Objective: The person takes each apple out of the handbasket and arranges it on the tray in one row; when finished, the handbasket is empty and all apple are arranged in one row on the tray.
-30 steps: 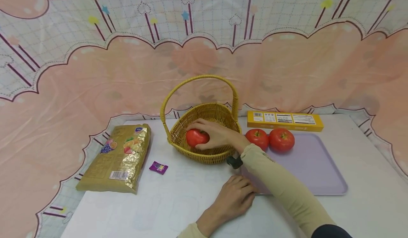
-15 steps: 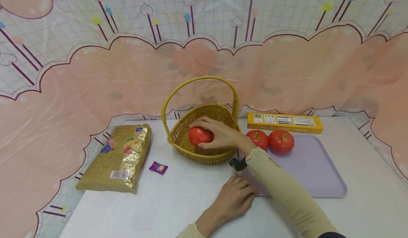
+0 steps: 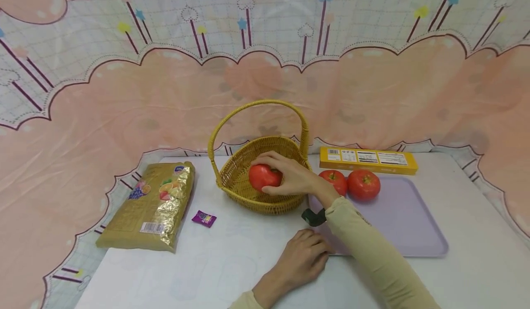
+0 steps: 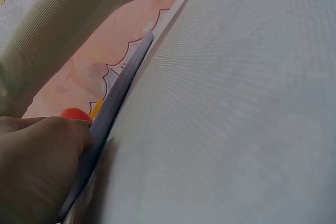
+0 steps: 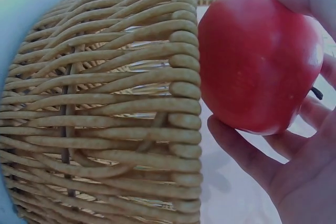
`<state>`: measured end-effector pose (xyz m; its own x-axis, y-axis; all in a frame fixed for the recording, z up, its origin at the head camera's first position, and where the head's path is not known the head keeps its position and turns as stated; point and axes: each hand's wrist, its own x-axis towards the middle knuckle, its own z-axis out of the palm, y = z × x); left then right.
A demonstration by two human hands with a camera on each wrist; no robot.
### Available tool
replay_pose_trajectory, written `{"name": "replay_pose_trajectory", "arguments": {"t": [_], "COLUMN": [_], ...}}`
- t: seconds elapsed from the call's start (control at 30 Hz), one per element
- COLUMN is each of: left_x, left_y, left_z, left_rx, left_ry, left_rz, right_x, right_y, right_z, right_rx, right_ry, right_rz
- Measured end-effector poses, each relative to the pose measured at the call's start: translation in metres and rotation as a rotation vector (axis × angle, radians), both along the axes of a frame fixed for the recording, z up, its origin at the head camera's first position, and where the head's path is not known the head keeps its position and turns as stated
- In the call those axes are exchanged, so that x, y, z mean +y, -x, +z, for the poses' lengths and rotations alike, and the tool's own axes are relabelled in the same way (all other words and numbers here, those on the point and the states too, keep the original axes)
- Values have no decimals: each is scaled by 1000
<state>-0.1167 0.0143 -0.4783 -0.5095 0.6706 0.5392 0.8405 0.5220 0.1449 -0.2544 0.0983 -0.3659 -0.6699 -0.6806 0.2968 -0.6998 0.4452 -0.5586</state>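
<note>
My right hand (image 3: 290, 173) grips a red apple (image 3: 264, 177), with thumb and fingers spread round its sides. In the head view the apple overlaps the inside of the yellow woven basket (image 3: 271, 207). The right wrist view has the apple (image 5: 257, 61) beside the basket's rim (image 5: 184, 77), its dark stem toward the palm. My left hand (image 3: 300, 258) rests palm down at the near left corner of the lilac tray (image 3: 406, 226), fingers loosely bent on its edge. Two more red apples, one (image 3: 333, 181) beside the other (image 3: 364, 185), sit at the tray's far left.
A yellow box (image 3: 368, 160) lies behind the tray. On the left are a gold snack bag (image 3: 151, 205) and a small purple wrapped candy (image 3: 204, 218). The basket's tall handle (image 3: 258, 102) arches above it, and a printed cloth hangs behind the white table.
My right hand has raised the apple from inside the basket and moved it a little to the right. The left hand stays at the tray corner.
</note>
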Motion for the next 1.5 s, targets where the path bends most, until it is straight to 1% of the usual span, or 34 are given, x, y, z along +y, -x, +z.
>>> {"name": "replay_pose_trajectory", "arguments": {"t": [0.2,0.4,0.6,0.73,0.9,1.1,1.17,1.37,1.5], "left_x": [0,0,0,-1,-1,-2,-3,-3,-4], "left_y": [0,-1,-1,0,2,1,1,0,0], "left_z": [0,0,0,0,1,1,1,0,-1], "left_rx": [19,28,7,8,30,6,15,4,15], "left_ry": [-19,-10,1,1,-1,-3,-1,4,11], "left_rz": [3,10,5,-2,-3,-3,-5,-6,-2], "right_x": [6,10,16,20,26,32,34,38,40], "right_y": [-5,-8,-12,-15,-17,-21,-23,-28,-31], "right_z": [-2,-6,-7,-7,-9,-11,-13,-17,-18], "right_rx": [10,11,4,7,-7,2,5,19,15], "right_ry": [13,42,88,114,141,158,161,195,206], "right_rz": [-18,-14,-7,-1,-13,-37,-45,-63,-55]}}
